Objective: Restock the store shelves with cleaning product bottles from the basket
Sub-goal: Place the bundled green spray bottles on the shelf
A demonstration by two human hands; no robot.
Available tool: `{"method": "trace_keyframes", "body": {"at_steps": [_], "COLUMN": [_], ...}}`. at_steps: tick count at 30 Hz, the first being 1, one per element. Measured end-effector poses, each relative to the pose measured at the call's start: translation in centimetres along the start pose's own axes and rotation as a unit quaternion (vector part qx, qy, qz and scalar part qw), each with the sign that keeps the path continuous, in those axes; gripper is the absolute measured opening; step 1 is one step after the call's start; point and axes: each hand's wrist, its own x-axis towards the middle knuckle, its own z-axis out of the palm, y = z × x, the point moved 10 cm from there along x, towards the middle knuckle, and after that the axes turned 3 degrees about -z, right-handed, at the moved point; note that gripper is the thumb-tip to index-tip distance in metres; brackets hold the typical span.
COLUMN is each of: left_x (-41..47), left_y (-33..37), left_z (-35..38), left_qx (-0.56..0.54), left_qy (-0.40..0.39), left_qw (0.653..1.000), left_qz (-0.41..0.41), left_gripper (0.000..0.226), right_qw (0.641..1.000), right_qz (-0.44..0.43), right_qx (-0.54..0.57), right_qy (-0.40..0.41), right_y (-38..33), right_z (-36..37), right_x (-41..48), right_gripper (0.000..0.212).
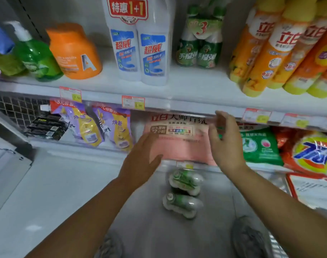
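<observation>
Bottles (138, 53) labelled 超威 stand under a 特惠1+1 tag (128, 9).

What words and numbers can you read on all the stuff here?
"特惠1+1": red tag on white bottles
"超威": white bottles too
"A": orange jar
"3": green bottle pack
"立白": orange bottles, pink bag
"焕新": purple pouch
Price tags: too blurred

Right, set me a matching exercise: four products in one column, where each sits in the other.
1. orange jar
2. white twin bottles
3. pink bag
4. green bottle packs

A. on the floor
B. lower shelf
C. upper shelf, under the 1+1 tag
D. upper shelf, beside the green pump bottle

Pairs: 1-D, 2-C, 3-B, 4-A
</observation>
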Motion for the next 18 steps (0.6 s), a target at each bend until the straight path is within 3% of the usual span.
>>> {"method": "trace_keyframes", "body": {"at_steps": [3, 5, 7, 10, 12, 18], "left_x": [-6.2, -10.6, -13.9, -16.3, -16.4, -16.2], "left_y": [-4.0, -6.2, -7.1, -6.8, -6.3, -6.2], "left_z": [4.9, 8.6, 11.8, 14.5, 14.9, 13.8], "left_qx": [-0.036, -0.048, -0.032, 0.006, 0.012, -0.065], "left_qy": [-0.078, -0.145, -0.214, -0.289, -0.302, -0.254], "left_qw": [0.989, 0.968, 0.952, 0.937, 0.933, 0.932], "left_qz": [-0.123, -0.198, -0.216, -0.197, -0.194, -0.251], "left_gripper": [0.063, 0.068, 0.072, 0.076, 0.076, 0.084], "right_qw": [0.983, 0.965, 0.951, 0.938, 0.943, 0.926], "right_qz": [0.157, 0.216, 0.233, 0.209, 0.174, 0.219], "right_qx": [-0.025, -0.024, 0.028, 0.042, 0.015, -0.103], "right_qy": [-0.09, -0.144, -0.203, -0.274, -0.284, -0.289], "right_y": [6.8, 9.5, 9.5, 10.4, 11.4, 15.2], "right_z": [2.2, 3.0, 3.9, 5.6, 6.9, 8.4], "right_x": [-10.5, -16.2, -19.2, -20.4, -20.1, -19.3], "right_gripper": [0.041, 0.041, 0.039, 0.062, 0.062, 0.041]}}
